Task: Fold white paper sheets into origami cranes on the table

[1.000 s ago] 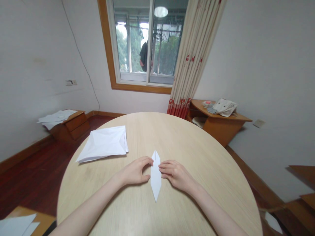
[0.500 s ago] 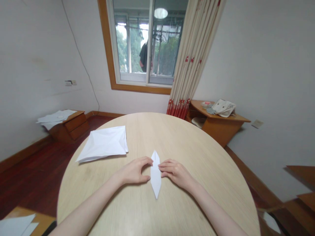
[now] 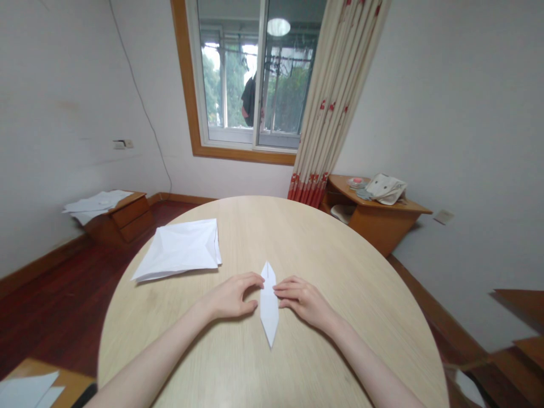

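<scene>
A narrow strip of folded white paper, pointed at both ends, lies lengthwise in front of me on the round wooden table. A short slit or crease line runs down from its far tip. My left hand rests at the paper's left edge, fingertips touching it and the thumb apart from the fingers. On the opposite edge, the fingertips of my right hand touch the paper, with its thumb tucked lower. Neither hand is wrapped around the paper.
A stack of white paper sheets lies at the table's left. Behind it stands a low drawer cabinet with papers on top. A corner desk holding a cloth bag is at the back right, beside a curtain.
My left thumb has drawn slightly left, away from the paper's edge. Otherwise the hands and the paper stay nearly in place; the whole view shifts a little.
</scene>
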The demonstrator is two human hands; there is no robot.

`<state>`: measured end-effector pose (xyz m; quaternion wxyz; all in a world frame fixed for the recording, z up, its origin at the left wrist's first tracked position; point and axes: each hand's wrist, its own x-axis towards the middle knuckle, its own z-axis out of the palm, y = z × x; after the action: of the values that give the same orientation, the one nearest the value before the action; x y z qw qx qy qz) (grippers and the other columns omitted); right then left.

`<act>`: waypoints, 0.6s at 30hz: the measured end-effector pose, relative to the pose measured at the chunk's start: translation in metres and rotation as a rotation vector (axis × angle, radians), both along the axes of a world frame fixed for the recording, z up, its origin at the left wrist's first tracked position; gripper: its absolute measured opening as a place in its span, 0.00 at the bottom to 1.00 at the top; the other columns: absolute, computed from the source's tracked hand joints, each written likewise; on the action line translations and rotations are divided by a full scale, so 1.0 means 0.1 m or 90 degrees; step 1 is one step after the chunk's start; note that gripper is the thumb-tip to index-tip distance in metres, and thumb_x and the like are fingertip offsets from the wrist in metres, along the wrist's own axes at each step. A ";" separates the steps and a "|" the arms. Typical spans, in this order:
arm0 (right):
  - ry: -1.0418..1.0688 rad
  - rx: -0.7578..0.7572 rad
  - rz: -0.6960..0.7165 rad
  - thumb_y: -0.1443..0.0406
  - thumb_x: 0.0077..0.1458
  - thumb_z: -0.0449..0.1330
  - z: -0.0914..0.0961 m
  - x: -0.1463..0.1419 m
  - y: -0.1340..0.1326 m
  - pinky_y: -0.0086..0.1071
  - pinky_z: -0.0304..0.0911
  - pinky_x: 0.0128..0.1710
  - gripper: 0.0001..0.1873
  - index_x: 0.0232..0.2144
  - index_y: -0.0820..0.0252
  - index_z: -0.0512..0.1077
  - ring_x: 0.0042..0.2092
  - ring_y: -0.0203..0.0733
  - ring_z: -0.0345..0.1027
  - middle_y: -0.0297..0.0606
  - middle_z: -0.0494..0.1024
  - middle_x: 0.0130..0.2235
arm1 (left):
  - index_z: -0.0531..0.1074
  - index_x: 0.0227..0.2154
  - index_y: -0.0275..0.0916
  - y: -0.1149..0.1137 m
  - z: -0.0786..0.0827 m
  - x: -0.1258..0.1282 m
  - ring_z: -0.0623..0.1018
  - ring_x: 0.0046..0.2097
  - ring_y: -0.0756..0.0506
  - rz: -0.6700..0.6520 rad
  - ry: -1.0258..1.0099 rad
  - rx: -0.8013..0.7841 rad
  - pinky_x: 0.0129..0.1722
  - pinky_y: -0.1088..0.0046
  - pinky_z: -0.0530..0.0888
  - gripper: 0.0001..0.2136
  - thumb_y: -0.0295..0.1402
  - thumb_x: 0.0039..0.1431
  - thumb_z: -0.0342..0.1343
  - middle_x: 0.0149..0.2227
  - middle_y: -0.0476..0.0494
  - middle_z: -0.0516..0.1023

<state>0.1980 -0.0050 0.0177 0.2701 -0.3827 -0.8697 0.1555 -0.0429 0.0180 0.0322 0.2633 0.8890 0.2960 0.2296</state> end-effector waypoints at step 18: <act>0.029 0.000 -0.004 0.62 0.55 0.62 0.01 -0.02 -0.02 0.37 0.66 0.47 0.11 0.41 0.50 0.78 0.46 0.43 0.69 0.36 0.80 0.43 | 0.65 0.45 0.39 -0.05 0.04 0.05 0.70 0.51 0.41 -0.024 -0.015 -0.014 0.53 0.63 0.66 0.15 0.27 0.53 0.56 0.49 0.40 0.69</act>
<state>0.1956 -0.0075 0.0185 0.2902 -0.3819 -0.8621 0.1635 -0.0381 0.0133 0.0361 0.2807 0.8889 0.2785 0.2314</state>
